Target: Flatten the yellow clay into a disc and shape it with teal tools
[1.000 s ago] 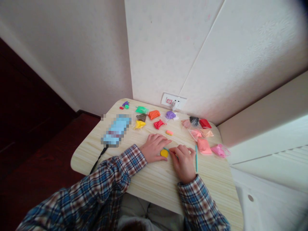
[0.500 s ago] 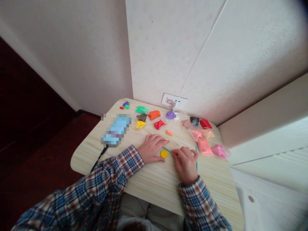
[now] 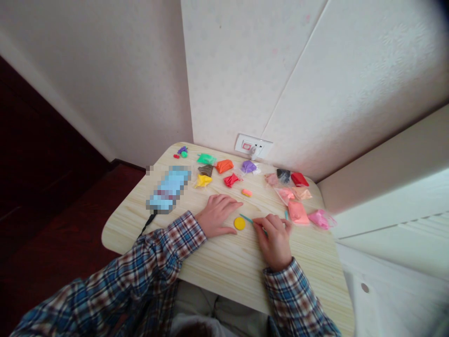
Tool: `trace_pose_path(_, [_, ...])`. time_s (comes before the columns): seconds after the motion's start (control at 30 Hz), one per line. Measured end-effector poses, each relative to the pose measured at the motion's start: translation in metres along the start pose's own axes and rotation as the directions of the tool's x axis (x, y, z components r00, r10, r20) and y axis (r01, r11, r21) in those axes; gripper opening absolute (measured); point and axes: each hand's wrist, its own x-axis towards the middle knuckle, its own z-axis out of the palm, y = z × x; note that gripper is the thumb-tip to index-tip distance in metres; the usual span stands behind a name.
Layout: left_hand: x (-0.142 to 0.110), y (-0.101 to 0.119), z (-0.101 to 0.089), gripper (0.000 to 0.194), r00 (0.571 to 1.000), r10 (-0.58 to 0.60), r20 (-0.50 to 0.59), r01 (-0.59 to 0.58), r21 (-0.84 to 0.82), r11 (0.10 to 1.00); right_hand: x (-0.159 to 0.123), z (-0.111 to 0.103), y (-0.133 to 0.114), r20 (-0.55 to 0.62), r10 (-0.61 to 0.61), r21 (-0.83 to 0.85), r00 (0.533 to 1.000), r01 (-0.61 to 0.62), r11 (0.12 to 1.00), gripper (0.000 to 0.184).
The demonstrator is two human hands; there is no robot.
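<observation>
A flat yellow clay disc (image 3: 240, 223) lies on the table between my two hands. My left hand (image 3: 218, 215) rests just left of it, fingers stretched and thumb apart, holding nothing. In my right hand (image 3: 275, 238) is a thin teal clay tool (image 3: 246, 218), pinched between thumb and fingers. Its pointed tip sticks out leftward, just above the disc's upper right edge; whether it touches the disc I cannot tell. A second teal stick (image 3: 286, 215) lies mostly hidden behind my right hand. Beyond the disc sits a small pink-and-yellow clay piece (image 3: 247, 192).
Bags of coloured clay, such as an orange one (image 3: 224, 166) and a salmon one (image 3: 298, 213), lie along the back and right of the table (image 3: 217, 267). A blurred-out phone (image 3: 169, 189) with a black cable is at left. Small clay fruits (image 3: 183, 150) sit at the far left corner.
My left hand has drawn slightly left, away from the disc. My right hand has shifted a little right with the teal tool, covering more of the second stick.
</observation>
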Motion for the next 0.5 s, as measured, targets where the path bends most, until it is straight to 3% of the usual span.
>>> trace_pose_path(0.5, [0.0043, 0.0011, 0.0016, 0.074, 1.0, -0.02, -0.024, 0.02, -0.008, 1.0, 0.0029, 0.0025, -0.0054, 0.035, -0.02, 0.012, 0.999, 0.02, 1.0, 0.017])
